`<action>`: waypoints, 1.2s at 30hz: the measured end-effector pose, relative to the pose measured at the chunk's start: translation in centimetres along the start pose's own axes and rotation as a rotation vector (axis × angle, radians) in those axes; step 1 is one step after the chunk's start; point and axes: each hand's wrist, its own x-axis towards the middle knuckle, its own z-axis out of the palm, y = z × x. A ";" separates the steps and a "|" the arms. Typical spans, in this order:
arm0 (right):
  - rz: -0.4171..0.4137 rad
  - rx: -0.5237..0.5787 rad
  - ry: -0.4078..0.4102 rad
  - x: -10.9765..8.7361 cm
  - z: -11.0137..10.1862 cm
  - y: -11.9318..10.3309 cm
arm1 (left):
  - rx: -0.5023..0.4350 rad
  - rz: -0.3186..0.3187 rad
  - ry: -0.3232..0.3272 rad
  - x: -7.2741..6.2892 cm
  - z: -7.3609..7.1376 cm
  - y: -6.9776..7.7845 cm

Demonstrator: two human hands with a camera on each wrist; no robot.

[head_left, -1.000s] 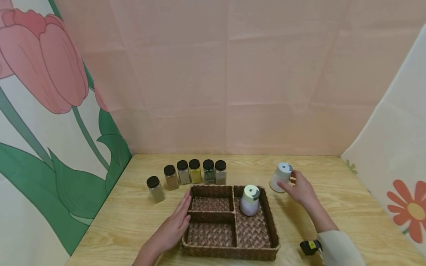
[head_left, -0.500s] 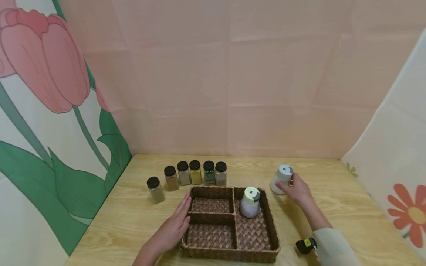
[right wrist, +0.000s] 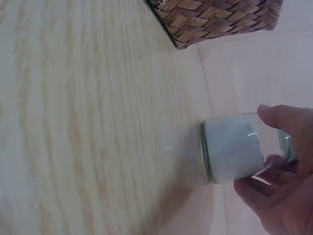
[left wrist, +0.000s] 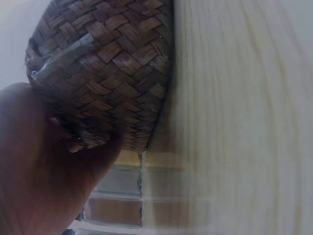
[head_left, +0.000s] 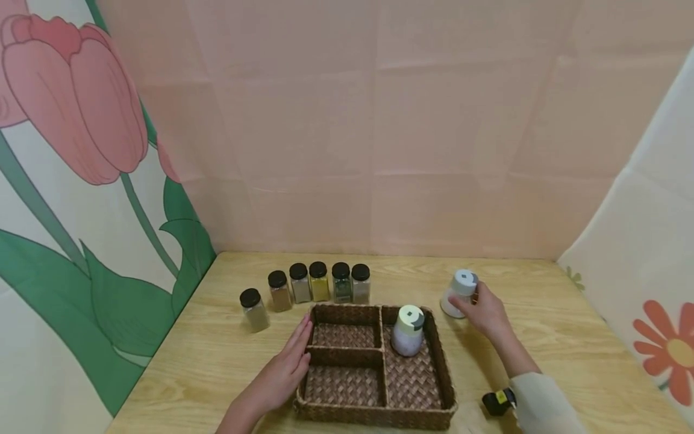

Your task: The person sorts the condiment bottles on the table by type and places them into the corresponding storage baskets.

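A: What could fail?
B: Right hand (head_left: 488,310), thumb and fingers curled round the white-capped glass jar (head_left: 458,290), apparently standing on the desk (head_left: 195,374), right of the wicker tray (head_left: 374,416). Smooth glass could slip from a light grip. Left hand (head_left: 282,374), straight-fingered against the tray, holds nothing.
A: Versus 1 s ago?
B: Jar unmoved; right sleeve (head_left: 544,401) slightly nearer tray.

Flowered hangings (head_left: 103,205) suggest a makeshift studio, perhaps
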 end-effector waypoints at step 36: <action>-0.118 -0.024 0.133 -4.2 -2.1 -3.9 | 0.003 -0.018 -0.019 0.2 0.0 0.0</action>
